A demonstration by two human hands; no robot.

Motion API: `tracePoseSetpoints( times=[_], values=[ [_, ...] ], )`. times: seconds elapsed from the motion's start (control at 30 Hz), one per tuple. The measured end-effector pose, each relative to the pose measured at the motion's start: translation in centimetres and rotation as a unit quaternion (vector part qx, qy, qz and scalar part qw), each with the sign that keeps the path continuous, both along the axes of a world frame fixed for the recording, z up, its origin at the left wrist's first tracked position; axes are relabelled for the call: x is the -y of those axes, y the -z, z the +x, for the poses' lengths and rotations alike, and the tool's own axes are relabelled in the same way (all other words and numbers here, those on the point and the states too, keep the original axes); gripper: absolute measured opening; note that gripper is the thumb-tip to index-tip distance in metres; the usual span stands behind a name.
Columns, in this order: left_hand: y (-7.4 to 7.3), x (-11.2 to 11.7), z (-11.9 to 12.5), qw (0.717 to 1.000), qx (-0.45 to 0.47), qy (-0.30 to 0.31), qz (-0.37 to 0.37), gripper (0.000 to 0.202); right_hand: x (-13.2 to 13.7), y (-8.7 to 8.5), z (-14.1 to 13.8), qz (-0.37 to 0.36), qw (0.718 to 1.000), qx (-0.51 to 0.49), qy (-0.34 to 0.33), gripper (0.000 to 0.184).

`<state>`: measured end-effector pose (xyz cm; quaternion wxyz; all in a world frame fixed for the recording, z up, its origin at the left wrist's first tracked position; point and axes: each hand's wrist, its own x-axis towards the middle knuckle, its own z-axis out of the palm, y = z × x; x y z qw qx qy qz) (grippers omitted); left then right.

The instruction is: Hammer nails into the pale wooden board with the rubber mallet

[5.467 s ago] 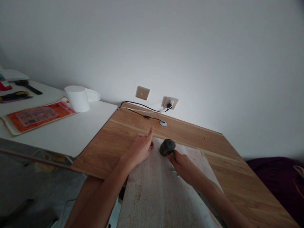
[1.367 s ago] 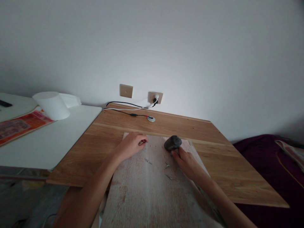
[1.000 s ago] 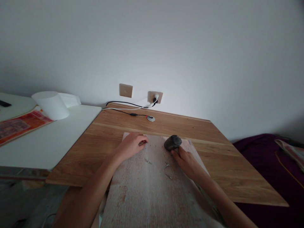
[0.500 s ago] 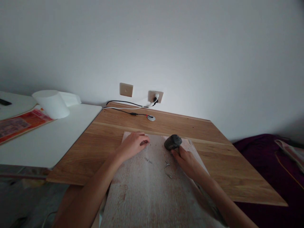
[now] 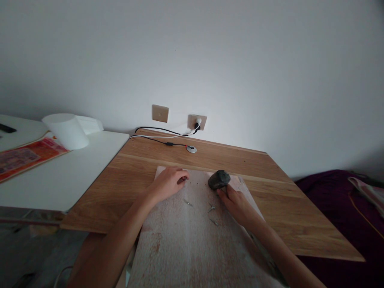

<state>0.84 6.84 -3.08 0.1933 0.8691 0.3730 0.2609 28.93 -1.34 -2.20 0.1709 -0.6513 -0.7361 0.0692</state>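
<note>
My right hand [image 5: 237,202] is closed round the handle of a hammer with a dark, blocky head [image 5: 219,179]. The head is just over the far right part of a worn wooden board [image 5: 183,248]. On the board's far left part rests my left hand [image 5: 171,181], thumb and fingers pinched together. Something small and dark shows at the fingertips, too small to name. Between my hands and nearer to me lie several thin metal nails [image 5: 211,208]. A few tiny dark spots dot the board beside my left fingertips.
The board lies on a wooden table [image 5: 300,216] against a wall. Cables [image 5: 162,138] run along the table's back to a socket [image 5: 197,122]. At left, a white table [image 5: 99,160] bears a white roll [image 5: 67,132] and a red-orange packet [image 5: 33,156]. Purple cloth [image 5: 327,192] lies at right.
Both hands and the hammer keep practically the same place over the board. The whole view has shifted very slightly.
</note>
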Motion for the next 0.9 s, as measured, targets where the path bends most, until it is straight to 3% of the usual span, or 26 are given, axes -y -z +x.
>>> tracePoseSetpoints(
  times=[0.33,0.5,0.73,0.9],
  values=[
    [-0.1,0.3,0.3,0.999,-0.015,-0.036,-0.009,0.038,-0.2,0.4,0.1,-0.057,0.998,-0.025,0.011,0.031],
    [-0.2,0.3,0.3,0.999,-0.022,-0.03,-0.014,0.044,-0.3,-0.5,-0.3,-0.084,0.996,-0.027,0.027,0.027],
    [-0.2,0.2,0.4,0.999,-0.035,-0.024,0.004,0.037,-0.5,-2.8,-4.1,-0.107,0.994,-0.027,-0.011,0.028],
    [-0.3,0.1,0.7,0.999,-0.031,-0.027,0.001,0.048,-1.3,-4.2,-7.2,-0.107,0.993,-0.02,-0.037,0.025]
  ],
)
